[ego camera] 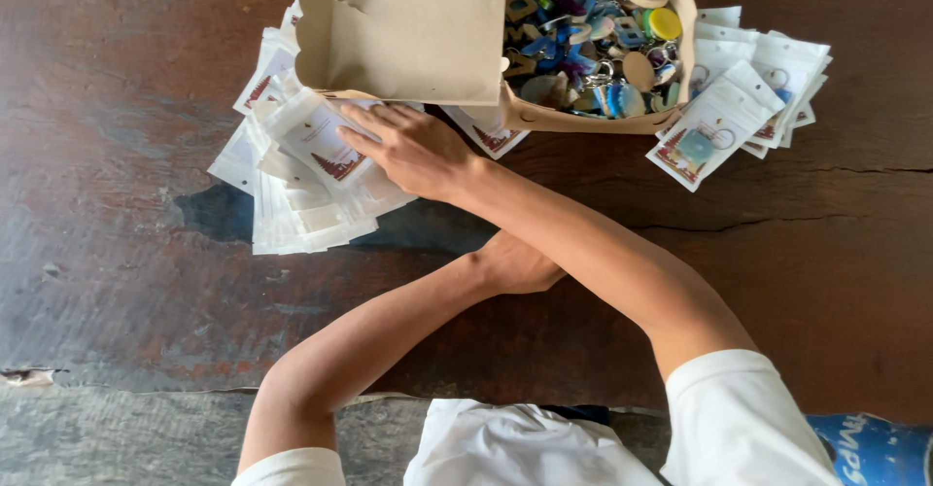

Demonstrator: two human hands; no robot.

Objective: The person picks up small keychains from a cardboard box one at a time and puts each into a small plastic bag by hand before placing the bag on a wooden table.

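Resting on a dark, cracked wooden table point(146, 282), the right hand point(413, 146) lies spread on white packets point(311, 170); the left hand point(515, 264) is half hidden, its state unclear.

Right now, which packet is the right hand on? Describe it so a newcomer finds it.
On the dark wooden table, left of the open cardboard box, lies a heap of white packets. The top packet sits under the right hand, the only one touched, showing a red design.
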